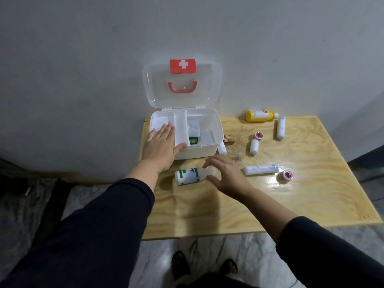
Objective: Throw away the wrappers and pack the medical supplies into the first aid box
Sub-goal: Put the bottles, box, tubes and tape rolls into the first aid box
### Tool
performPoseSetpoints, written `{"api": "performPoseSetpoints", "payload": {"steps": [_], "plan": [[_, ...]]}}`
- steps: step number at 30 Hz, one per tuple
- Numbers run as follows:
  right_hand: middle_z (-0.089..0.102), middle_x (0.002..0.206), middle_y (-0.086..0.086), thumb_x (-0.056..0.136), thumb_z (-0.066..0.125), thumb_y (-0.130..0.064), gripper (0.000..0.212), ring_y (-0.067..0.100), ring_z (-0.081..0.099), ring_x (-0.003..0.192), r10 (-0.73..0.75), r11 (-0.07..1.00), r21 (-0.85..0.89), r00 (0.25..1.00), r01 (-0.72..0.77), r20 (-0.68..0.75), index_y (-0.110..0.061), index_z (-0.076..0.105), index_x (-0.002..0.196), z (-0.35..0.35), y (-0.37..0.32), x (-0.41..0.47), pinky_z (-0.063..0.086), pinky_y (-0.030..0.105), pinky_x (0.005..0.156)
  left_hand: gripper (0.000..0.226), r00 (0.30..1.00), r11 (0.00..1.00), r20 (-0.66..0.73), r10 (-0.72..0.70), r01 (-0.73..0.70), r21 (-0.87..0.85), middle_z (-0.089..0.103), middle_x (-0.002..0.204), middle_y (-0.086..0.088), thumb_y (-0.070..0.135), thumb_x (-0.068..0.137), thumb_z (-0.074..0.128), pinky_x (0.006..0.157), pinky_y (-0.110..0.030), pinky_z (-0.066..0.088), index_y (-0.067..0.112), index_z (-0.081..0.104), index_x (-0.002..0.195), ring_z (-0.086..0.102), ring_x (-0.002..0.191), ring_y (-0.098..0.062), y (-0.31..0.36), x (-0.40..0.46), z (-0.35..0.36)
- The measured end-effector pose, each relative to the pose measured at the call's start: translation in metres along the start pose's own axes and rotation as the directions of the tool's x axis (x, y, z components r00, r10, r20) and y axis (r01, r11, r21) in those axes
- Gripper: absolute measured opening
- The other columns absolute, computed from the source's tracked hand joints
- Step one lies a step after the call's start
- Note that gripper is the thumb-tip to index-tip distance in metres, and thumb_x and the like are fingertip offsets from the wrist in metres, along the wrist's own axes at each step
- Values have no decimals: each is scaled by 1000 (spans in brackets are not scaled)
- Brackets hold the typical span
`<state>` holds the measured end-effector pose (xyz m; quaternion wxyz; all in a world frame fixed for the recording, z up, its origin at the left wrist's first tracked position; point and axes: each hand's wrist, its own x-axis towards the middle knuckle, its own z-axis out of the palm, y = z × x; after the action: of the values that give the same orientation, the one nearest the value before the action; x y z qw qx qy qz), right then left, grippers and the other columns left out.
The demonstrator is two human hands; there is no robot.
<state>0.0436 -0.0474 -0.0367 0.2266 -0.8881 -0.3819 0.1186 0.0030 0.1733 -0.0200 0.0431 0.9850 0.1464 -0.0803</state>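
The white first aid box (209,149) stands open at the table's back left, its clear lid with a red cross leaning on the wall. A small clear box and a green pack (193,140) lie inside it. My left hand (161,145) rests flat on the box's front left rim, fingers spread. A white bottle with a green label (188,176) lies on its side in front of the box. My right hand (225,173) hovers open just right of that bottle, fingers over its neck, holding nothing.
On the wooden table (311,194) lie a yellow bottle (259,116), several white bandage rolls (261,169), and two red tape rolls (285,176). One roll (222,148) lies against the box's right side. The wall stands close behind; marble floor and my feet are below.
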Motion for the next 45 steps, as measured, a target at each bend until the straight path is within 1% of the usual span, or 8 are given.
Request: {"api": "performPoseSetpoints", "payload": {"steps": [4,8,15,21,27,31,37,45], "plan": [[65,114,-3,85,63,-15,23,19,60,105,143,982,118,988,-150,59,-23,60,107,10,2,-2,50,32,90,75,1000,1000,8,-2,2,-2,-3,165,-1,59,97,10,124,-36,-1,13,1,156,-3,152,-14,0,0,1],[70,107,0,84,65,-12,21,18,64,98,117,980,156,993,-120,31,-18,65,103,-8,0,-5,53,40,91,76,1000,1000,17,5,-4,-7,-3,165,0,60,96,10,124,-36,-2,13,1,156,-4,152,-14,-1,0,0],[68,98,-7,83,67,-12,23,15,67,92,155,964,232,985,-133,-81,-18,68,105,-74,-14,0,58,36,86,77,1000,1000,25,10,-9,-14,-4,165,-1,60,96,9,124,-37,-2,13,-1,156,-4,152,-14,0,-1,-1],[72,98,-1,82,73,-19,22,14,66,81,214,961,235,934,-148,-285,-16,72,104,-142,-32,25,53,26,74,78,1000,1000,-2,28,-28,-13,4,165,-4,60,96,11,124,-38,2,9,6,156,2,152,-17,-1,0,-2],[70,105,5,82,72,-19,28,14,63,84,239,950,291,863,-114,-444,-14,69,109,-143,-49,77,54,26,80,73,998,999,-38,45,-46,-20,13,164,-8,54,99,20,122,-41,10,6,14,153,9,152,-23,0,-1,-3],[69,114,9,86,68,-17,31,22,64,100,255,962,191,891,-194,-377,-12,65,116,-106,-41,106,54,33,90,74,1000,1000,24,17,-17,-15,1,165,-4,56,99,15,123,-38,1,9,4,156,0,152,-18,0,2,-4],[68,116,9,87,65,-13,28,25,64,101,291,957,97,926,-275,-239,-14,64,115,-62,-16,116,53,33,85,76,1000,998,-4,21,-21,-51,-2,165,0,60,97,13,123,-36,-4,14,3,156,-4,152,-14,-2,1,0],[66,123,8,86,68,-20,34,21,64,108,251,957,199,946,-211,-206,-14,64,119,-88,-3,109,49,29,90,75,997,997,80,-1,6,-71,2,165,1,59,97,17,123,-38,-3,15,5,156,-1,152,-14,1,4,-13]]}}
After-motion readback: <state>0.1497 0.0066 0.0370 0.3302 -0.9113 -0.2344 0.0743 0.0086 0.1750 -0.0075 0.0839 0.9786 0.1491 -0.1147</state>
